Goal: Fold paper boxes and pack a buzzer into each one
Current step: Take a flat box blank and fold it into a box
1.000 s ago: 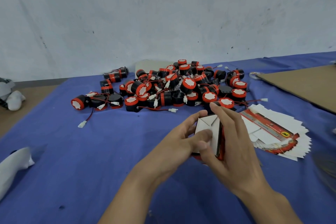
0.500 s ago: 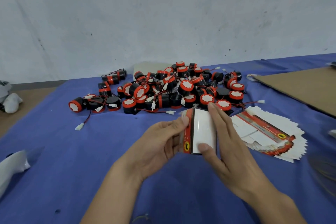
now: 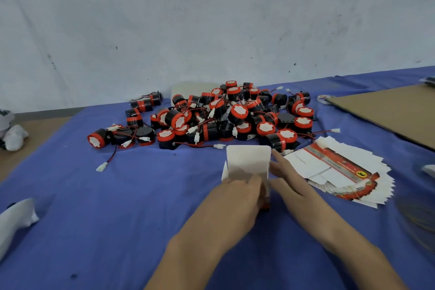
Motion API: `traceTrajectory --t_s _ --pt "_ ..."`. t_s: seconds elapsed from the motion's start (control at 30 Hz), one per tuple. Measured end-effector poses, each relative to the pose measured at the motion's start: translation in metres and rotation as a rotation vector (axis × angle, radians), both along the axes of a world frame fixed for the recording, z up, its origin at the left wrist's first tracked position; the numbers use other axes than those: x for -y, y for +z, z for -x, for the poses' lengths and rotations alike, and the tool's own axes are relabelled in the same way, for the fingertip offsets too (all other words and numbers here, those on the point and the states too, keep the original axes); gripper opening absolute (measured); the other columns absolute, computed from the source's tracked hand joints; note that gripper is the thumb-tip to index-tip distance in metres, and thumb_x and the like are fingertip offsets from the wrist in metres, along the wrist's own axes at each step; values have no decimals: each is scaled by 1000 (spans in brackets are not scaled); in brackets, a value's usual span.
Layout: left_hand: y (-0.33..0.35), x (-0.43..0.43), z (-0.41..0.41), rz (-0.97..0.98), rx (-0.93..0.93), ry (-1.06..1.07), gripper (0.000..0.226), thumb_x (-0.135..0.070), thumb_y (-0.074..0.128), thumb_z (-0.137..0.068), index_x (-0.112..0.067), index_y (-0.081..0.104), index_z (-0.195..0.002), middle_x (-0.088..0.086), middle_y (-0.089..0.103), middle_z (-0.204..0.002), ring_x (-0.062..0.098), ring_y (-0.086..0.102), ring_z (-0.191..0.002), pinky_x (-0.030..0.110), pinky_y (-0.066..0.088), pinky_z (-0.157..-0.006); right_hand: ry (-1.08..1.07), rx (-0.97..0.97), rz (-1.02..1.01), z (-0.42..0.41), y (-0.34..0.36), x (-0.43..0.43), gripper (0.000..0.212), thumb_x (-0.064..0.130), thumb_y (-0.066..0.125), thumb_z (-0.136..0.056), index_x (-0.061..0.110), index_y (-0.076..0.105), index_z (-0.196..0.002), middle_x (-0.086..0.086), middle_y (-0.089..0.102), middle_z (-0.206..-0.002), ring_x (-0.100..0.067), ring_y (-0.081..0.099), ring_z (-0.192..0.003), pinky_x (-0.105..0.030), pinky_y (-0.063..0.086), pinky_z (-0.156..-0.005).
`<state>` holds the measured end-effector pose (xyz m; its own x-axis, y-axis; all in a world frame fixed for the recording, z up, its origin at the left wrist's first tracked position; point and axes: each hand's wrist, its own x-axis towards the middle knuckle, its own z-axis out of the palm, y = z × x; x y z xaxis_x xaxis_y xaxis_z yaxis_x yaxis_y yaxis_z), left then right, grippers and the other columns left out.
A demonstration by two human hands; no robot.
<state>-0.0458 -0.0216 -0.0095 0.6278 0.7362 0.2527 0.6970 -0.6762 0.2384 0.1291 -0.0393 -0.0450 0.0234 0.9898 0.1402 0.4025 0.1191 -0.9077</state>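
Note:
A small white paper box [image 3: 248, 160] stands on the blue cloth with its top flap raised. My left hand [image 3: 237, 198] grips the box's lower part from the near side. My right hand [image 3: 292, 181] lies beside the box on its right, fingers stretched toward the pile. Behind the box lies a heap of several black-and-red buzzers [image 3: 226, 115] with red wires and white plugs. A fanned stack of flat red-and-white box blanks [image 3: 339, 172] lies to the right of my right hand.
A brown cardboard sheet [image 3: 388, 110] covers the far right of the cloth. White cloth-like items lie at the left edge [image 3: 16, 216] and far left [image 3: 14, 134]. A loose buzzer [image 3: 97, 140] sits left of the heap. A grey wall stands behind.
The box turned from showing its red edge and white side to standing with its flap up. My right hand let go of it and now stretches flat beside it.

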Motion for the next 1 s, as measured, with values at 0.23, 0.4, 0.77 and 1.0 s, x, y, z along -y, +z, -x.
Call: traceTrajectory --t_s 0.23,0.4,0.77,1.0 --pt "22 8 10 -115 409 -113 32 -43 38 -104 -30 66 -100 -16 65 -97 6 60 -93 26 48 -76 17 -216 11 2 6 -13 42 29 39 -105 49 35 -142 42 59 -116 25 50 -108 -12 43 -90" --pt "29 -31 22 -60 812 279 23 -45 44 -98 -37 63 -87 -27 65 -85 -5 60 -82 6 41 -65 -18 -281 4 -4 13 -13 25 69 43 -94 75 47 -117 32 52 -138 3 42 -135 -34 34 -113" --pt "-15 -168 24 204 272 742 28 -25 48 -103 -6 45 -123 18 61 -112 37 57 -99 43 46 -80 -119 -242 -146 -13 7 -26 74 80 30 -80 46 39 -144 16 71 -92 -5 68 -77 -35 50 -76" --pt "29 -163 26 121 861 654 22 -14 46 -99 -4 63 -87 13 55 -73 22 48 -66 38 43 -61 -180 -210 -196 -15 11 -23 70 75 29 -82 44 38 -144 25 68 -96 1 65 -84 -26 48 -76"
